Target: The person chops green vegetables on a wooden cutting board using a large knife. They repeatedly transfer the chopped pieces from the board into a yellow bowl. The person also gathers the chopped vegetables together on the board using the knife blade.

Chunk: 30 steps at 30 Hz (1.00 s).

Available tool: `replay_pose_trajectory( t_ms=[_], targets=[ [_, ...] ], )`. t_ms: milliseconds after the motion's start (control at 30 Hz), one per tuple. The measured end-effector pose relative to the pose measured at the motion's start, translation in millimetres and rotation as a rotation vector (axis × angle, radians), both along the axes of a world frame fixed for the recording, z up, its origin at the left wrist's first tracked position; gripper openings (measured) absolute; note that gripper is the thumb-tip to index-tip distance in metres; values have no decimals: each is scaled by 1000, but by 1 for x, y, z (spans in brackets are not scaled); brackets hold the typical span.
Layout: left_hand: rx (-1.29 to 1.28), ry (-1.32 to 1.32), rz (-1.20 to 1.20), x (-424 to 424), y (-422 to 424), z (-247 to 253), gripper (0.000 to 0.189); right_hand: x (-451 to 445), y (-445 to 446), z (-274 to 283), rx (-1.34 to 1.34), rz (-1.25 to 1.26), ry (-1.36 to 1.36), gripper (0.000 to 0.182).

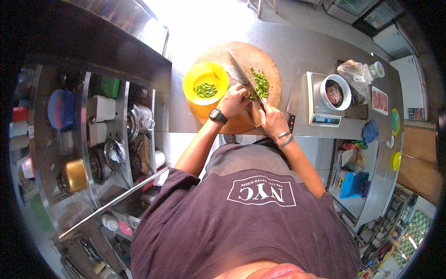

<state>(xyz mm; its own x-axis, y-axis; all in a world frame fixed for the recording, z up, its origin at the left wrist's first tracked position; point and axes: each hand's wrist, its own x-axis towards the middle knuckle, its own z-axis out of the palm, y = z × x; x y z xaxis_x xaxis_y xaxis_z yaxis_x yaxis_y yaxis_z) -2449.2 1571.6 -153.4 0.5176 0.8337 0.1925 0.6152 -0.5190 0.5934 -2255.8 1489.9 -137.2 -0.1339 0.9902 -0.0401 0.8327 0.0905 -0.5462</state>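
Observation:
My right hand [273, 120] grips the handle of a long kitchen knife [242, 71], whose blade slants up and left over a round wooden chopping board [270, 57]. Beside the blade, the bent fingers of my left hand [235, 99] hold a few green vegetable pieces [251, 97] against the board; the fingertips partly hide them. Right of the blade lies a loose pile of chopped green vegetable [261, 83]. A yellow plate [188, 82] rests on the board's left side, bearing longer green pieces [205, 90] that look like cut beans or chillies.
Right of the board, a broad-bladed knife with a black handle [291, 122] lies on the steel table [299, 52]. Further right are a digital scale [315, 113] under a white bowl [345, 101] of dark food, a plastic bag [353, 75], a meat tray [379, 100] and a blue cloth [370, 130]. Shelves with pots [139, 120] stand left.

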Motion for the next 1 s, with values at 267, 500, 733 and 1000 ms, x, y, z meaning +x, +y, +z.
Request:
replay_pose_trajectory(
  t_ms=[267,500,733,1000],
  targets=[
    [46,5,-95,8,1,0,11,4,2,4,65,14,79,50],
    [19,-95,-101,6,2,-2,16,5,2,0,48,25,22,48],
    [14,-68,-145,9,1,10,13,1,1,9,-11,-15,27,48],
    [76,-66,-16,9,-9,-4,7,2,2,4,-5,-6,21,48]
  ],
)
